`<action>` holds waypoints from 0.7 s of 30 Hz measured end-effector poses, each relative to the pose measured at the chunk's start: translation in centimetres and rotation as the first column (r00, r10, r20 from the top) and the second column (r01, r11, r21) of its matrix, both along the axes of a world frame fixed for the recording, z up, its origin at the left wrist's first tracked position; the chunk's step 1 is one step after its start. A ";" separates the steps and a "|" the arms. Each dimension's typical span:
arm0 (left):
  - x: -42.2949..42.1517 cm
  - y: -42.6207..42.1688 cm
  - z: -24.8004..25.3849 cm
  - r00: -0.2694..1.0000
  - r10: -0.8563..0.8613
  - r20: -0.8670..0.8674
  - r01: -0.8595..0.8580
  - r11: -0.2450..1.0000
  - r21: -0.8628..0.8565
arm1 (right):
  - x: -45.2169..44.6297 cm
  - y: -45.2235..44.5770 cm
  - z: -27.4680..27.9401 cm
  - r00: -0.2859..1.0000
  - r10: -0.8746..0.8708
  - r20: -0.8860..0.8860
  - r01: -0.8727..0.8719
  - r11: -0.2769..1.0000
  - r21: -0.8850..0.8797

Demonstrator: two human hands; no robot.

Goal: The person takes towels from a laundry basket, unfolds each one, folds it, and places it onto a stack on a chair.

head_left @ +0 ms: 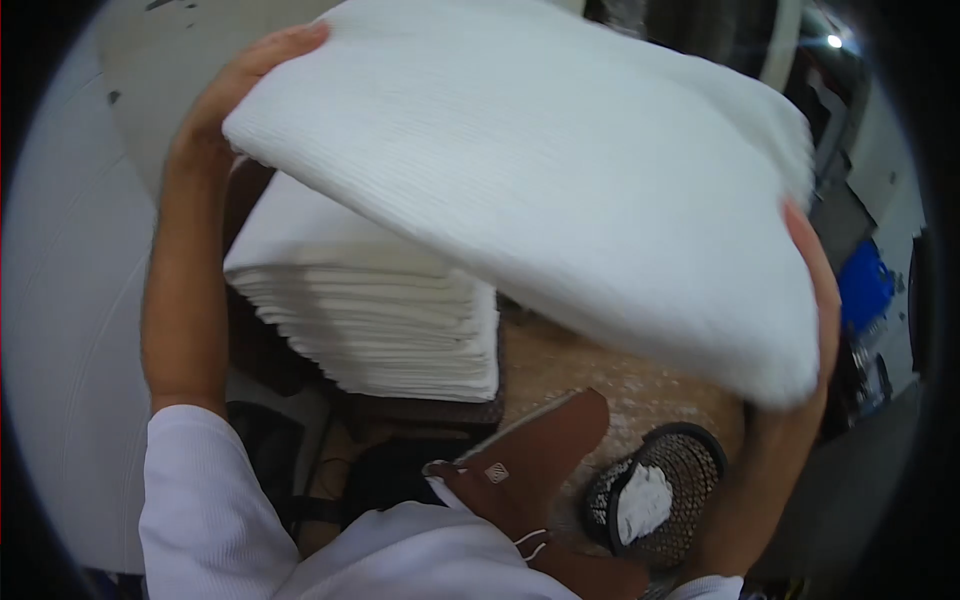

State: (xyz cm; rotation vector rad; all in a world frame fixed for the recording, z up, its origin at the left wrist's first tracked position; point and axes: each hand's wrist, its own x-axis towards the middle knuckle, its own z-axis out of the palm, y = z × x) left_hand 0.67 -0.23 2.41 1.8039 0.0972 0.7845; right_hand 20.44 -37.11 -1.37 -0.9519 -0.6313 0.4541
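Observation:
A thick, folded white cloth (540, 170) with a ribbed texture spans the upper middle of the view, raised and tilted down toward the right. My left hand (245, 80) grips its upper left end, with the thumb on top and the other fingers hidden behind the cloth. At the right end, my right hand (815, 270) is closed on the edge, partly hidden and slightly blurred. Below the held cloth stands a neat stack of folded white cloths (400, 330), with its top partly covered from view.
A black mesh basket (685, 450) with crumpled white material (645, 503) inside stands on the brown floor (640, 385). My legs in brown trousers (545, 440) are beside it. A pale wall (70, 280) is on the left. A blue object (865, 285) lies at the right.

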 end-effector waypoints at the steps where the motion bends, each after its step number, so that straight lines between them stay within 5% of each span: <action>1: -2.2 2.1 0.8 0.996 0.079 -0.042 -0.075 0.994 0.084 | -0.3 3.8 0.4 0.997 0.071 -0.002 -0.071 0.997 -0.023; 5: -9.4 8.0 0.0 0.955 0.278 -0.101 -0.283 0.958 -0.037 | -2.1 15.3 0.1 0.958 0.282 -0.049 -0.276 0.956 0.099; 7: -11.3 11.1 -3.3 0.925 0.310 -0.218 -0.346 0.927 -0.148 | -2.5 19.2 -2.1 0.947 0.305 -0.099 -0.305 0.952 0.021; 8: -12.0 14.0 -5.9 0.884 0.327 -0.334 -0.381 0.918 -0.109 | -2.3 20.6 -3.7 0.932 0.333 -0.144 -0.346 0.936 -0.070; 10: -10.4 13.5 -11.1 0.601 0.641 -0.477 -0.604 0.755 0.255 | -1.8 22.7 -8.3 0.862 0.437 -0.258 -0.495 0.833 -0.245; 11: -10.4 15.1 -13.5 0.551 0.576 -0.604 -0.524 0.802 0.287 | -1.9 22.7 -9.1 0.854 0.457 -0.249 -0.511 0.827 -0.236; 14: -10.3 13.5 -14.4 0.765 0.370 -0.527 -0.501 0.856 -0.126 | -2.1 22.0 -9.3 0.836 0.495 -0.235 -0.545 0.799 -0.254; 16: -9.6 11.8 -13.1 0.784 0.370 -0.499 -0.499 0.853 -0.151 | -3.5 21.6 -7.7 0.903 0.424 -0.066 -0.412 0.811 -0.415; 21: -8.7 12.6 -13.0 0.814 0.365 -0.452 -0.471 0.870 -0.145 | -1.6 22.9 -9.1 0.948 0.307 -0.088 -0.320 0.906 -0.276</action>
